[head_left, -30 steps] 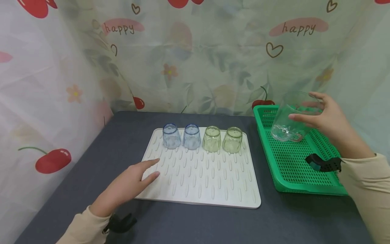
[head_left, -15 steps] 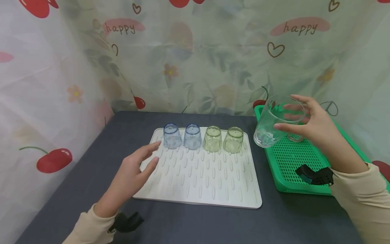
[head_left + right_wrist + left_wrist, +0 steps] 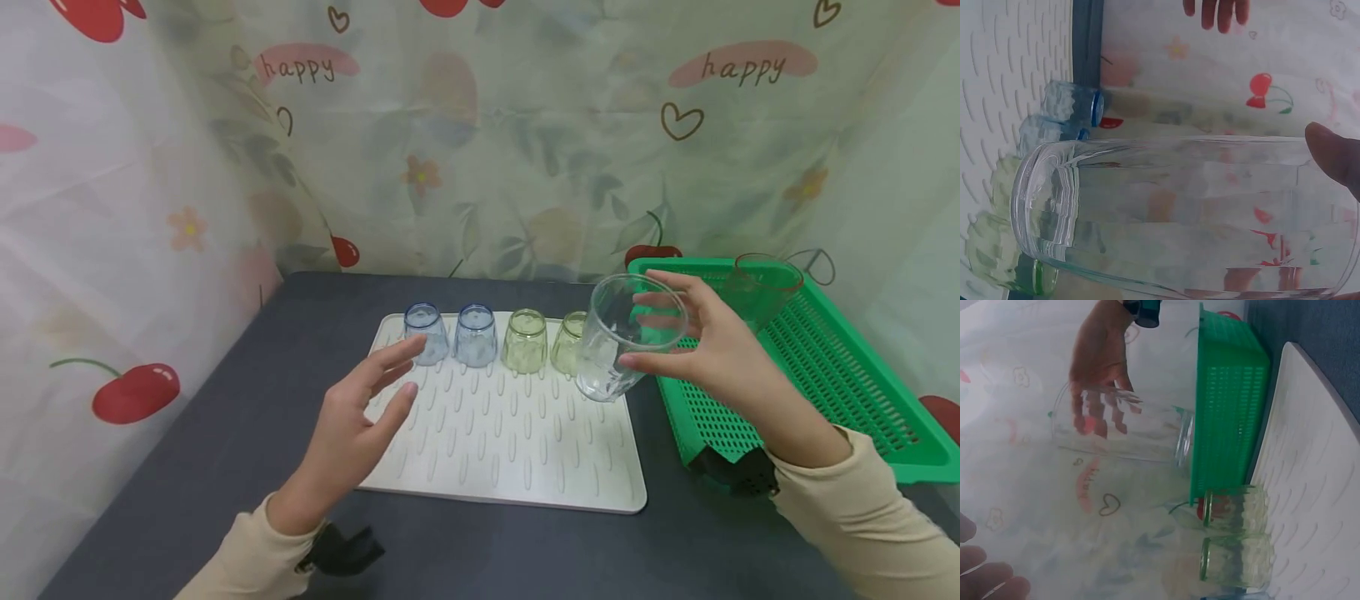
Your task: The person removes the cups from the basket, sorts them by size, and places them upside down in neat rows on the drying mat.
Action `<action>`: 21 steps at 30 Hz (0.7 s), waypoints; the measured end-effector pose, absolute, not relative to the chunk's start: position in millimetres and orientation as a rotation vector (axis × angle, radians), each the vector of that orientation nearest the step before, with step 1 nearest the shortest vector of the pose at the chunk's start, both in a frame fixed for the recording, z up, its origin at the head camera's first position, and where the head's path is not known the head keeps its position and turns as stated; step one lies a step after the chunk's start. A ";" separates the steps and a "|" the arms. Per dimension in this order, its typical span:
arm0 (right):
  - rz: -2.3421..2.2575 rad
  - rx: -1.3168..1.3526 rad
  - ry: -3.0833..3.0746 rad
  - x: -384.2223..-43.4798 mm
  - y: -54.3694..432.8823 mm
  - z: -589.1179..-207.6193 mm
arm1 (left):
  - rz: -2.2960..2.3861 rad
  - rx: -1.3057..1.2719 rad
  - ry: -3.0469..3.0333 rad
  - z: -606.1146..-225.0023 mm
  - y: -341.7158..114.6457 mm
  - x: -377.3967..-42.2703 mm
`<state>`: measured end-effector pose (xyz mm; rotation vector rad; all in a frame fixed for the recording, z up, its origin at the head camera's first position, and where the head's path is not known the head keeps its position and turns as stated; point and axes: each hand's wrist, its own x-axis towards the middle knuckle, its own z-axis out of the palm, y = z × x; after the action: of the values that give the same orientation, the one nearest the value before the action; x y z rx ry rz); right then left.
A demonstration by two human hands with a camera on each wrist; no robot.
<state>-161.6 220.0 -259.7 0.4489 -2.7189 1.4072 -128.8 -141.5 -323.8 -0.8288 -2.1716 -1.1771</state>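
My right hand (image 3: pixel 708 354) grips a large clear drinking glass (image 3: pixel 603 371) near its mouth, thumb on the near side and fingers behind. The glass is tilted, mouth up, its base over the right edge of a white ridged mat (image 3: pixel 510 450). In the right wrist view the glass spans most of the picture, with the thumb (image 3: pixel 1334 156) at its rim. My left hand (image 3: pixel 352 429) hovers over the mat's left part, fingers spread and holding nothing. Along the mat's back edge stand two blue glasses (image 3: pixel 476 337) and two green glasses (image 3: pixel 525 343); the clear glass partly hides the right green one.
A green plastic basket (image 3: pixel 678 421) sits on the dark table (image 3: pixel 480 550), right of the mat. At its back is another clear glass (image 3: pixel 765 287) with a reddish rim. A printed curtain (image 3: pixel 495 167) surrounds the table's back and sides.
My right hand has carried the clear glass leftward and toward me, from above the basket to the mat's right edge. My left hand has risen slightly and shifted right, its fingers lifting.
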 end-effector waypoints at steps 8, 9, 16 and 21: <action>1.534 0.535 -2.742 -152.1 195.2 -273.9 | -1.263 -0.884 -2.247 -335.9 -122.4 -128.7; 1.533 0.545 -2.746 -151.4 192.4 -276.1 | -1.279 -0.893 -2.263 -337.5 -119.7 -128.3; 1.599 0.629 -2.739 -145.4 176.2 -290.5 | -1.344 -0.950 -2.355 -342.5 -101.7 -125.5; 1.599 0.667 -2.764 -141.1 166.3 -299.0 | -1.419 -0.972 -2.392 -343.8 -92.3 -125.6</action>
<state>-141.1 166.3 -299.0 0.6675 -2.7636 1.5994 -125.6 -92.3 -343.8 -0.9718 -2.3918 -1.4193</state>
